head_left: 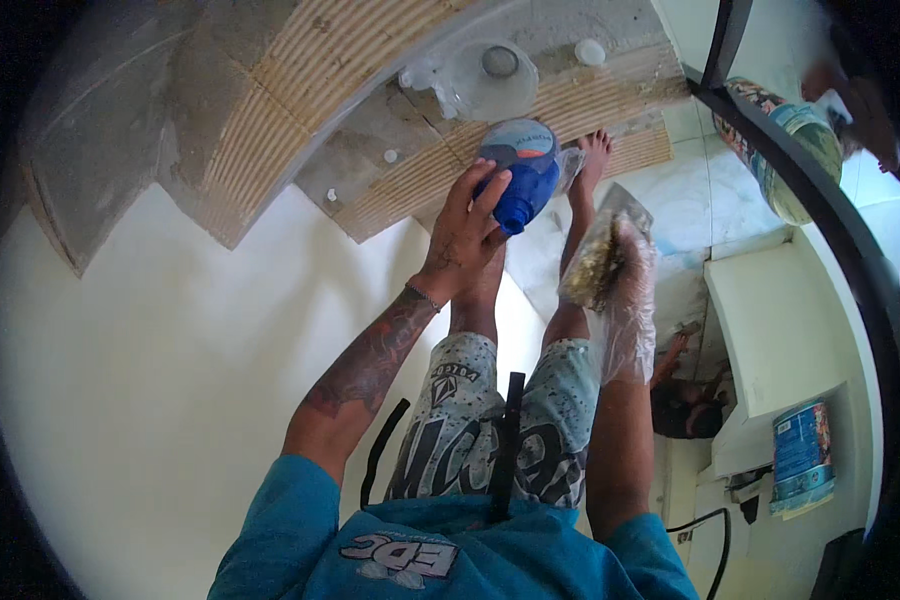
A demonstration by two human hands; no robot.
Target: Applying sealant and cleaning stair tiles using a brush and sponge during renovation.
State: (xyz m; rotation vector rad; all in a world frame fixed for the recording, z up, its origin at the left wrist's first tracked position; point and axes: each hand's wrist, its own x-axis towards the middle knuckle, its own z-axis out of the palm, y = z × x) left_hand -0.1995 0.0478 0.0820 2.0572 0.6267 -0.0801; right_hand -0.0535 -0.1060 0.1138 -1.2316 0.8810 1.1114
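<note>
My left hand is closed around a blue plastic bottle with a printed label. The bottle is tilted, its uncapped neck pointing down toward me. My right hand is inside a clear, loose plastic glove or bag. It grips a flat, grey-edged piece covered in yellowish-brown clumps; whether this is a sponge or a scraper cannot be made out. The two hands are apart, the right one lower and to the right of the bottle. Past the bottle, a clear plastic tub stands on the stair step.
Dusty grey steps with ribbed tan strips run across the top. A white round cap lies on one. A black railing curves along the right, beside a large bucket. Lower right are a blue bucket and another person below.
</note>
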